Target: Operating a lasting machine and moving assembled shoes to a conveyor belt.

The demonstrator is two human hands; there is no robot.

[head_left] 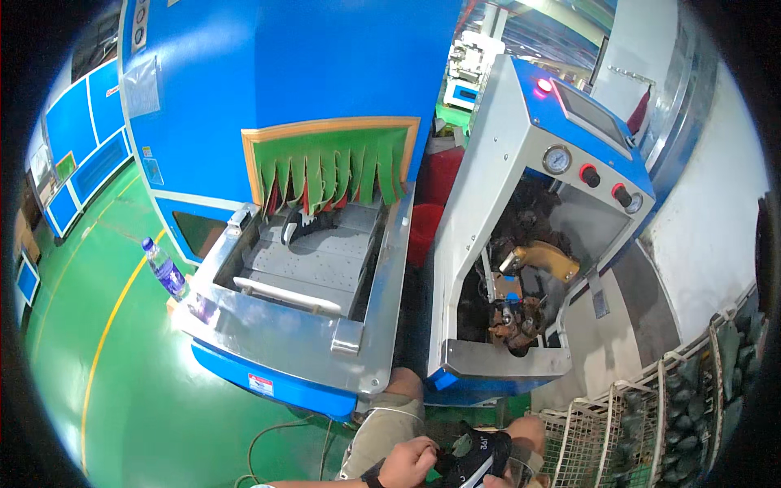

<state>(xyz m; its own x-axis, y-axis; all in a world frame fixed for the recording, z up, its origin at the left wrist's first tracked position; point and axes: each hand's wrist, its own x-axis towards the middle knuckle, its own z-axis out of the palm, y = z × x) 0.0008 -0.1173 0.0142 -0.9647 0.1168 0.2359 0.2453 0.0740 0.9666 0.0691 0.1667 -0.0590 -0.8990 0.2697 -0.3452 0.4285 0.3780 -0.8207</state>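
A black shoe [486, 449] with a white stripe along its side rests over my lap at the lower edge. My left hand [409, 464], with a dark band at the wrist, is closed with its fingers curled against the shoe's left side. What exactly its fingertips pinch is hidden. Cut off by the lower edge, my right hand [500, 478] grips the shoe from the right. Ahead, another dark shoe [313, 224] with a white edge lies on the grey conveyor [317, 264], just in front of green curtain strips [333, 167].
To the right stands a grey-and-blue machine [468, 244] with a gauge, knobs and a brown clamp part [549, 260]. A wire rack [602, 431] holds several dark shoe-shaped pieces at lower right. A water bottle [165, 270] stands at the conveyor frame's left; a cable [264, 439] crosses the floor.
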